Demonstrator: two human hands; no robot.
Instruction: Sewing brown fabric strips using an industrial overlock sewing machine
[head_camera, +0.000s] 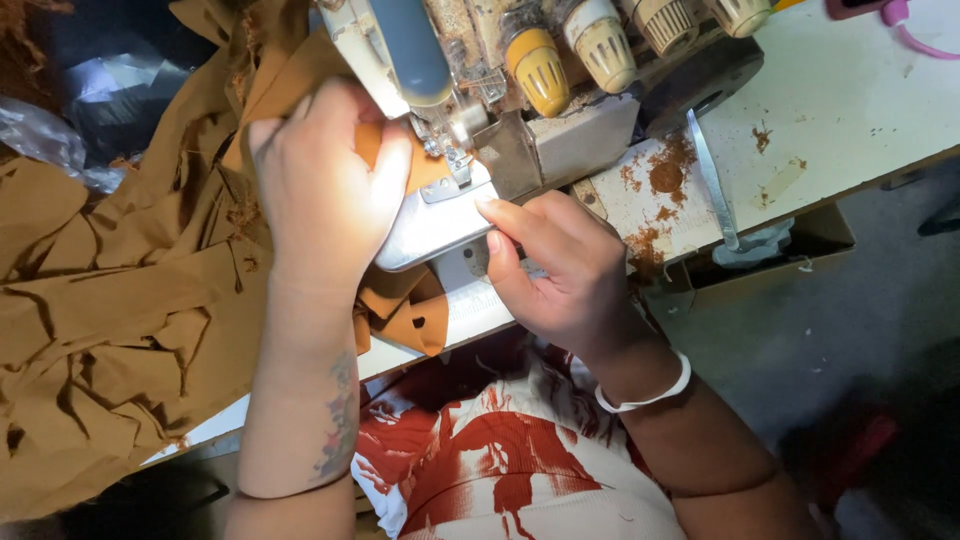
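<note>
Looking down from the head camera: the left hand (325, 185) lies flat on tan fabric (130, 300), fingers (300, 115) pressed together, just left of the presser foot (455, 150) of an overlock sewing machine (540, 110). The fabric's edge runs away from the body, under the foot — the left hand is nearer it. The right hand (565, 275) rests just right, fingers (515, 225) curled together against the machine's smooth metal plate (430, 225). Soft, rumpled cloth spills left off the worn white tabletop (840, 110), which is dusted with rusty lint.

Long metal scissors (712, 180) lie on a scuffed white worktable (850, 110), a pink cable (925, 40) near its far edge
</note>
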